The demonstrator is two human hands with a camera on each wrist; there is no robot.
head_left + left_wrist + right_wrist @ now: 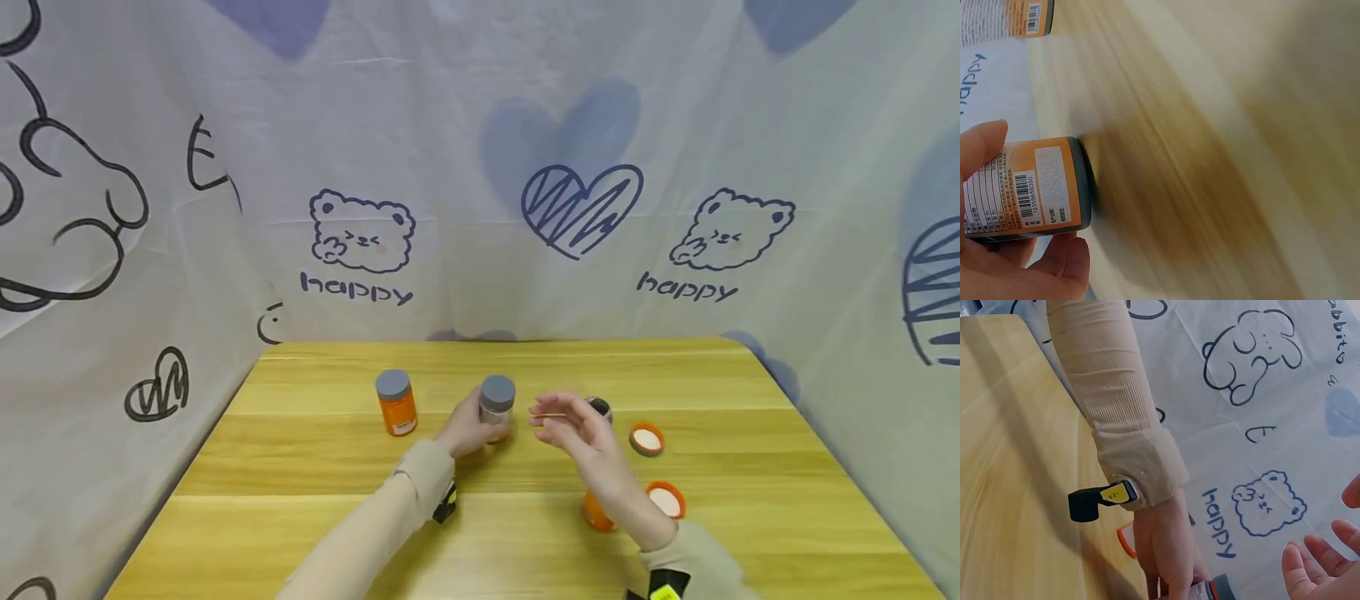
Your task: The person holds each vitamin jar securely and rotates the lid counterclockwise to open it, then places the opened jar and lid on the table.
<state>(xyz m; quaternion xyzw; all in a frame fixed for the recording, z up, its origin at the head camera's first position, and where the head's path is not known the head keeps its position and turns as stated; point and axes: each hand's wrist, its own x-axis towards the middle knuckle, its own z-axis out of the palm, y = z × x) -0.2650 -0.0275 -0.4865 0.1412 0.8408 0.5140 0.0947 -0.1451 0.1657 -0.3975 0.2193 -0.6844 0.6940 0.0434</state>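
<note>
My left hand (467,427) grips a supplement bottle (497,393) with a grey cap around its body. In the left wrist view, the thumb and fingers lie on either side of its orange-and-white barcode label (1029,187), and the bottle's dark base sits close to the tabletop. To the right of it my right hand (588,437) hovers with fingers loosely bent, holding nothing. Its fingers (1316,562) appear at the lower right of the right wrist view, apart from the bottle. Another orange bottle (397,408) with a grey cap stands to the left.
Two upturned lids (647,439) with orange rims lie on the wooden table (315,475) to the right. An orange container (598,512) is partly hidden under the right forearm. A dark-topped container (599,407) shows behind the right hand. A printed cloth (465,250) hangs behind the table.
</note>
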